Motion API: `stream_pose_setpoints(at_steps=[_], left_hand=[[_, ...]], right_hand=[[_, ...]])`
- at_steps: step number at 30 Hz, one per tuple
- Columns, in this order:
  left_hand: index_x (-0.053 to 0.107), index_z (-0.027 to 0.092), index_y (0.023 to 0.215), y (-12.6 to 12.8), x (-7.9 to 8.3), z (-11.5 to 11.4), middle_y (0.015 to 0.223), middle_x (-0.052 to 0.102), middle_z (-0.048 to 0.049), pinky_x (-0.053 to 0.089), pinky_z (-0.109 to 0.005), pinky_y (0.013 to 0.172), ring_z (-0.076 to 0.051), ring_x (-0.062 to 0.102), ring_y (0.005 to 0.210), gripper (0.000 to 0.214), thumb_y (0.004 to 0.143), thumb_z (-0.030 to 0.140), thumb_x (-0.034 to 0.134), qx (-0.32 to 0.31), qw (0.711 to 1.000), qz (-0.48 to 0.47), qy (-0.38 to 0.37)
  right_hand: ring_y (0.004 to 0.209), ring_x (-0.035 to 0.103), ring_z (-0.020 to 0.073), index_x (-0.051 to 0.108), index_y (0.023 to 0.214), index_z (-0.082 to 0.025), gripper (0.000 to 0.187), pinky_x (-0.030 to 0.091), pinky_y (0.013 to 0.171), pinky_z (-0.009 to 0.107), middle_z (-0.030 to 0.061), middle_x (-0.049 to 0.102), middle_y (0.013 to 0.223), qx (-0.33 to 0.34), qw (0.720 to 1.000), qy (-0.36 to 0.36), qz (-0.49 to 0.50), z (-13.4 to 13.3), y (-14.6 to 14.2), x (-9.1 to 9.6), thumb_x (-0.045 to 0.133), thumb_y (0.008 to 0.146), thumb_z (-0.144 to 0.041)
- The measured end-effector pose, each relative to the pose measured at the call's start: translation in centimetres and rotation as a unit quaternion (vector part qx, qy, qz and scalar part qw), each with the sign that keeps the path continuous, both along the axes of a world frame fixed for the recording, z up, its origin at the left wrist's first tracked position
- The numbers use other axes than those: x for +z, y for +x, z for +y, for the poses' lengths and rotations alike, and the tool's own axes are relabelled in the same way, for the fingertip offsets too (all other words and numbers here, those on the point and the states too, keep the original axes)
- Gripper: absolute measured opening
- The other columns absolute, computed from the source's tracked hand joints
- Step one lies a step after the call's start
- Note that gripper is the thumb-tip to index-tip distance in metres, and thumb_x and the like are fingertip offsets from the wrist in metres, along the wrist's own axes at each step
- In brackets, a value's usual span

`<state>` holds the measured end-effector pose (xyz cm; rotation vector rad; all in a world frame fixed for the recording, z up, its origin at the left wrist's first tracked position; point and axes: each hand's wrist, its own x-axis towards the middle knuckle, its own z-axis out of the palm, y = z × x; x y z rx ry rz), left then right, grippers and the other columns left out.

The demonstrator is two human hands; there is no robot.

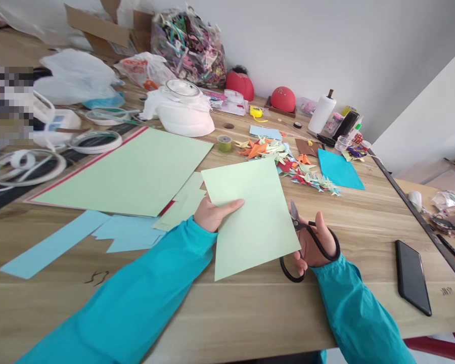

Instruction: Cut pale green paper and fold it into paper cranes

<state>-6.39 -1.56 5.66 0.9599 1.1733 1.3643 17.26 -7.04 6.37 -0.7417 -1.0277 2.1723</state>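
Note:
My left hand [212, 212] grips a pale green sheet of paper [256, 217] by its left side, thumb on top and the other fingers hidden beneath. The sheet is raised and tilted over the table. In my right hand [316, 242] is a pair of black-handled scissors [301, 225], its blades pointing up and away beside the sheet's right edge. Whether the blades touch the paper I cannot tell. Left of my left hand lie a large pale green sheet [129, 174], smaller green pieces [182, 207] and light blue paper strips [56, 242].
Folded paper stars and cranes [288, 162] lie beyond the held sheet, near a teal sheet [341, 169] and a spool of thread [224, 143]. A phone [413, 278] rests at the right. Bags, coiled white strips [94, 141] and a white bottle [322, 114] stand farther back.

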Motion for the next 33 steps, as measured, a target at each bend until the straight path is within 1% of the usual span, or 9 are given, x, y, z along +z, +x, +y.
stream_pose_setpoints(at_steps=[5, 8, 13, 16, 19, 23, 28, 30, 33], left_hand=[[0.071, 0.013, 0.09, 0.0, 0.0, 0.0, 0.103, 0.072, -0.0121, 0.051, -0.046, 0.096, -0.038, 0.062, 0.107, 0.062, 0.04, 0.047, 0.088, 0.011, 1.0, 0.012, 0.005], [0.071, 0.014, 0.09, -0.1, -0.1, 0.1, 0.103, 0.072, -0.0119, 0.052, -0.047, 0.095, -0.038, 0.062, 0.106, 0.061, 0.041, 0.046, 0.087, 0.012, 1.0, 0.014, 0.011], [0.071, 0.015, 0.087, -0.3, -0.1, 0.3, 0.101, 0.073, -0.0116, 0.052, -0.047, 0.094, -0.039, 0.062, 0.106, 0.058, 0.04, 0.044, 0.088, 0.027, 1.0, 0.012, 0.001], [0.071, 0.013, 0.089, -0.4, 0.0, 0.4, 0.1, 0.073, -0.0125, 0.053, -0.048, 0.093, -0.039, 0.062, 0.105, 0.061, 0.038, 0.043, 0.089, 0.013, 1.0, -0.01, -0.013], [0.071, 0.012, 0.092, -0.4, 0.1, 0.3, 0.103, 0.072, -0.0135, 0.052, -0.048, 0.093, -0.039, 0.062, 0.105, 0.066, 0.037, 0.043, 0.089, -0.023, 0.999, -0.028, -0.036], [0.071, 0.012, 0.097, -0.3, -0.1, 0.1, 0.107, 0.071, -0.0151, 0.05, -0.05, 0.096, -0.04, 0.061, 0.108, 0.072, 0.034, 0.041, 0.09, -0.067, 0.996, -0.035, -0.053], [0.07, 0.012, 0.1, -0.1, -0.4, -0.1, 0.111, 0.069, -0.0144, 0.044, -0.052, 0.102, -0.039, 0.057, 0.114, 0.074, 0.033, 0.035, 0.091, -0.07, 0.996, -0.029, -0.053], [0.071, 0.012, 0.098, -0.2, -0.1, -0.3, 0.107, 0.071, -0.0142, 0.049, -0.05, 0.097, -0.039, 0.061, 0.108, 0.067, 0.038, 0.035, 0.09, -0.086, 0.992, -0.062, -0.072], [0.073, 0.011, 0.089, -0.4, 0.5, -0.5, 0.095, 0.074, -0.0152, 0.058, -0.045, 0.081, -0.037, 0.068, 0.091, 0.046, 0.053, 0.038, 0.083, -0.124, 0.975, -0.131, -0.131]], right_hand=[[0.037, 0.053, 0.0169, 0.009, 0.147, -0.028, 0.08, 0.042, 0.039, 0.027, -0.0012, 0.061, 0.059, -0.021, 0.999, -0.005, 0.027, 0.0, 0.0, -0.2, -0.007, 0.083, -0.072], [0.037, 0.053, 0.0172, 0.008, 0.147, -0.029, 0.08, 0.044, 0.038, 0.028, -0.001, 0.062, 0.059, -0.04, 0.999, -0.012, 0.031, -0.1, -0.1, -0.1, -0.007, 0.083, -0.073], [0.037, 0.05, 0.0163, 0.007, 0.148, -0.029, 0.081, 0.045, 0.037, 0.029, -0.0009, 0.062, 0.059, -0.078, 0.996, 0.006, 0.035, -0.3, -0.3, 0.3, -0.006, 0.082, -0.074], [0.037, 0.051, 0.0157, 0.009, 0.148, -0.03, 0.081, 0.045, 0.038, 0.03, -0.0007, 0.063, 0.06, -0.057, 0.998, 0.013, 0.037, -0.3, -0.1, 0.3, -0.007, 0.082, -0.074], [0.036, 0.051, 0.0151, 0.014, 0.147, -0.029, 0.081, 0.045, 0.039, 0.029, -0.0008, 0.063, 0.06, -0.02, 0.999, 0.009, 0.035, -0.3, 0.3, 0.2, -0.005, 0.082, -0.075], [0.036, 0.053, 0.0153, 0.019, 0.145, -0.028, 0.083, 0.047, 0.039, 0.029, -0.0004, 0.064, 0.06, 0.012, 1.0, -0.003, 0.02, -0.1, 0.7, -0.2, -0.008, 0.081, -0.075], [0.036, 0.056, 0.0151, 0.018, 0.144, -0.027, 0.082, 0.048, 0.038, 0.028, 0.0001, 0.065, 0.065, 0.013, 0.999, 0.003, 0.034, 0.0, 0.7, -0.6, -0.009, 0.082, -0.073], [0.037, 0.057, 0.0153, 0.017, 0.144, -0.027, 0.079, 0.048, 0.038, 0.029, 0.0004, 0.065, 0.067, 0.012, 0.999, 0.007, 0.046, 0.0, 0.7, -0.7, -0.007, 0.083, -0.072], [0.037, 0.057, 0.0156, 0.02, 0.144, -0.027, 0.078, 0.048, 0.038, 0.029, 0.0009, 0.066, 0.068, 0.019, 0.999, 0.008, 0.05, -0.2, 0.8, -0.8, -0.001, 0.084, -0.073]])
